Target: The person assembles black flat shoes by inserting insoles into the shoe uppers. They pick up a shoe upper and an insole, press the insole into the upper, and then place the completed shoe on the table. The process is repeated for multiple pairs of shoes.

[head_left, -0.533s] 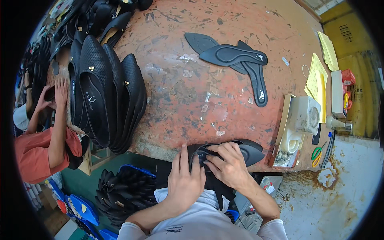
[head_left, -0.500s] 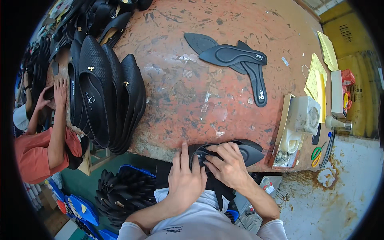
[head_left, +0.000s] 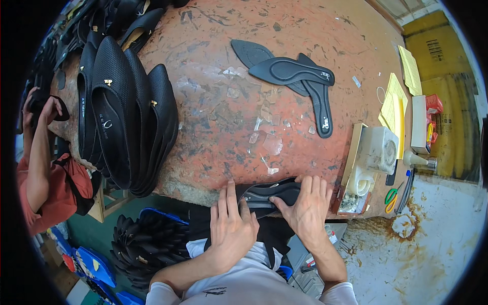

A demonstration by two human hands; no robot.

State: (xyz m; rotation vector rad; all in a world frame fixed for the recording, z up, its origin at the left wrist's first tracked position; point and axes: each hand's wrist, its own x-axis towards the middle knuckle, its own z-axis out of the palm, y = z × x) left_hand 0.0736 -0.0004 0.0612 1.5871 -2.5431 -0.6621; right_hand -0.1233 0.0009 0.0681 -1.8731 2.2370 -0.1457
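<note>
A black flat shoe (head_left: 262,194) lies sideways at the table's front edge, a dark insole (head_left: 264,199) inside it. My left hand (head_left: 231,226) grips the heel end, with one finger stretched along its far side. Around the toe end my right hand (head_left: 307,206) is closed, its thumb pressing on the insole; the toe itself is hidden under the fingers. Beyond my hands, several loose black insoles (head_left: 290,71) lie crossed over one another. Nested black pointed shoes (head_left: 116,71) with small gold ornaments stand at the left.
At the right are a shallow box (head_left: 351,168) with a white container (head_left: 382,147), scissors (head_left: 390,201) and yellow papers (head_left: 394,107). More shoes (head_left: 134,244) are heaped below the table. A co-worker's hands (head_left: 48,109) hold a black item at the far left.
My right hand has moved from inside the shoe to its toe end, thumb on the insole. My left hand stays at the heel. The co-worker has raised the black item.
</note>
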